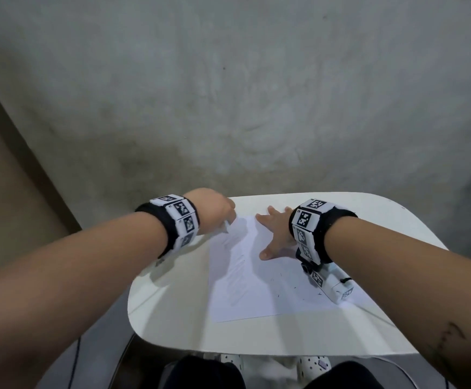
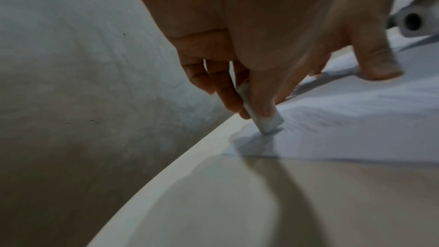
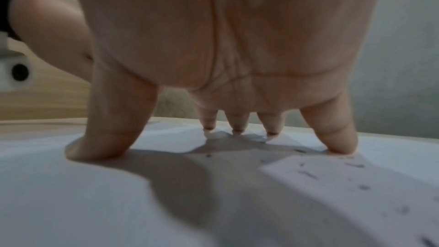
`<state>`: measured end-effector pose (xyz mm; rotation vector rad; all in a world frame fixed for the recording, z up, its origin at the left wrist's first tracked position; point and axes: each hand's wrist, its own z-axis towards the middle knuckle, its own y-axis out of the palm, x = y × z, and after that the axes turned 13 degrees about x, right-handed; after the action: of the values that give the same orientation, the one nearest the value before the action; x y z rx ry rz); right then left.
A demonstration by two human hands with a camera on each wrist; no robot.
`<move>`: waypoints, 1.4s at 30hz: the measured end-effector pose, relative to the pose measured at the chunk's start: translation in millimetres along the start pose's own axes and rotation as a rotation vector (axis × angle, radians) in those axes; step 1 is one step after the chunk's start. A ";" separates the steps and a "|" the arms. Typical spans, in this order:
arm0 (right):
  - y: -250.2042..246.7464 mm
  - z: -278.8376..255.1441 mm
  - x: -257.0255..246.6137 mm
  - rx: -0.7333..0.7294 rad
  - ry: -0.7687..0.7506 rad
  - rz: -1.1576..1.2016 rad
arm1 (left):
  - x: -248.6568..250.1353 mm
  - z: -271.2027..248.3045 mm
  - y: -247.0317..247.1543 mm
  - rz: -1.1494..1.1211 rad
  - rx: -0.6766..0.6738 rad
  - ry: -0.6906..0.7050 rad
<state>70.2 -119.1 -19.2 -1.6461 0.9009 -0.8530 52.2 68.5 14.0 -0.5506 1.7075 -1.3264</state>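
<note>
Eraser (image 2: 266, 122) is pinched by left hand (image 1: 214, 210) on paper (image 1: 256, 290) near far edge of tabletop (image 1: 172, 318); right hand (image 1: 275, 234) is pressed on paper, 5 fingers spread.

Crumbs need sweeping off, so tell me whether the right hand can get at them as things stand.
Probably yes: the right hand presses spread fingers on the paper, and the crumbs lie loose on it just beside the hand, nothing between. It holds nothing, though lifting it would free the paper.
</note>
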 end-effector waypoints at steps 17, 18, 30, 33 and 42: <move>-2.1 -10.3 -1.8 0.049 -0.019 0.035 | 14.0 15.5 -6.2 0.115 0.012 0.072; -1.7 -10.2 -1.7 0.042 -0.019 0.036 | 12.4 10.8 -2.3 0.114 -0.006 0.092; -4.9 -9.0 -4.3 0.026 -0.013 0.024 | 8.4 -2.3 -1.9 0.057 -0.065 0.102; -4.2 -10.4 -4.8 0.049 -0.007 0.035 | 7.4 0.2 -10.1 0.052 -0.133 0.084; -2.7 -10.5 -3.6 0.049 -0.016 0.039 | 11.5 -5.6 -7.1 0.011 -0.147 0.057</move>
<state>59.8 -120.0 -14.7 -1.5862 0.8920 -0.8278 40.3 60.3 16.5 -0.5912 1.8627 -1.2252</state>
